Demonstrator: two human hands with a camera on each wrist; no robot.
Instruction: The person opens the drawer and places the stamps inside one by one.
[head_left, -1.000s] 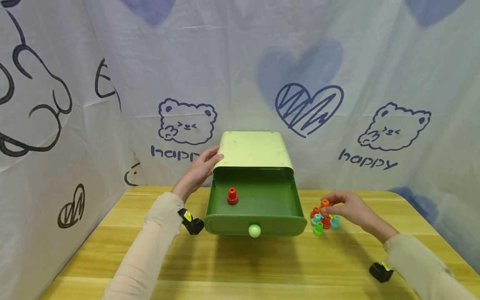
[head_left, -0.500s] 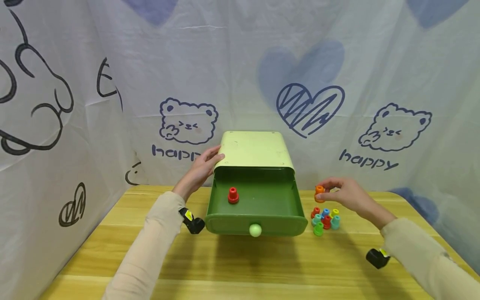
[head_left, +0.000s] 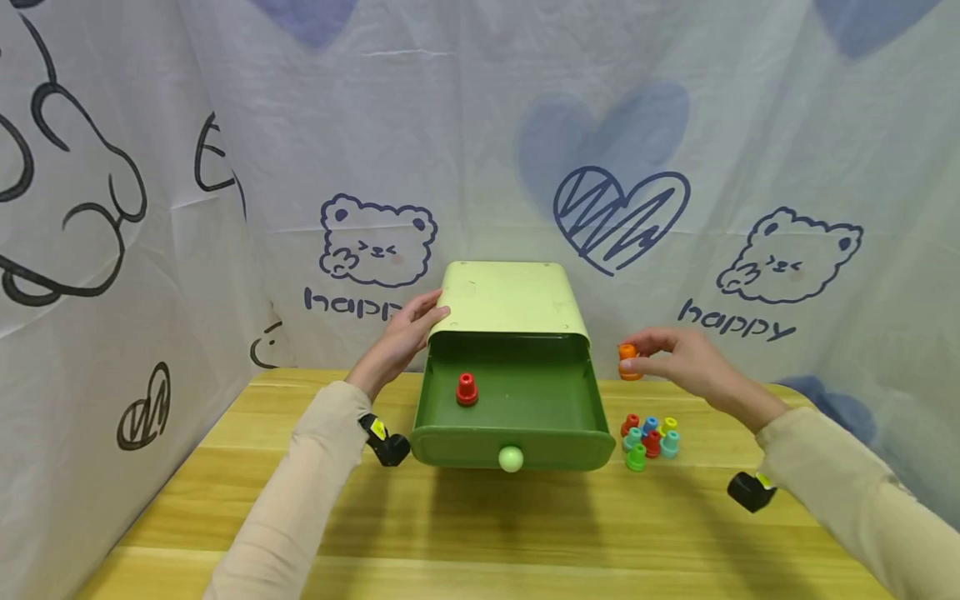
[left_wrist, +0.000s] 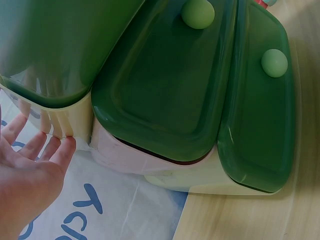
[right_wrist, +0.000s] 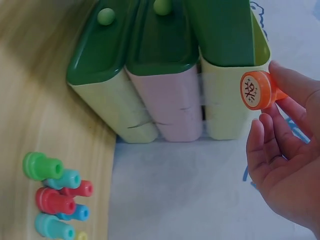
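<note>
So, starting nearest the camera: a little cluster of coloured plastic stamp pegs (head_left: 649, 439) is sitting on the pale wooden table (head_left: 480, 525), just right of the pulled-out dark green plastic drawer (head_left: 512, 398). A single red plastic stamp peg (head_left: 466, 390) is standing upright inside that drawer, toward its left side.

A bit further back, the small orange plastic stamp (head_left: 629, 362) is being pinched by the right hand (head_left: 678, 360) between thumb and fingertips, up in the air, clear of the table and the cluster. In the right wrist view the orange stamp (right_wrist: 256, 90) is being held sideways, its round printed face pointing toward the cabinet and its stem running back into the fingers (right_wrist: 272, 137).

The relation that matters: the open drawer is lying to the left of and below the held stamp, with the drawer's right wall between them. The right hand is clearly the nearer one to it.

Furthest back, the light green plastic drawer cabinet (head_left: 506, 300) is being steadied by the left hand (head_left: 405, 333), fingers spread flat against its left side (left_wrist: 60, 127), gripping nothing.
</note>
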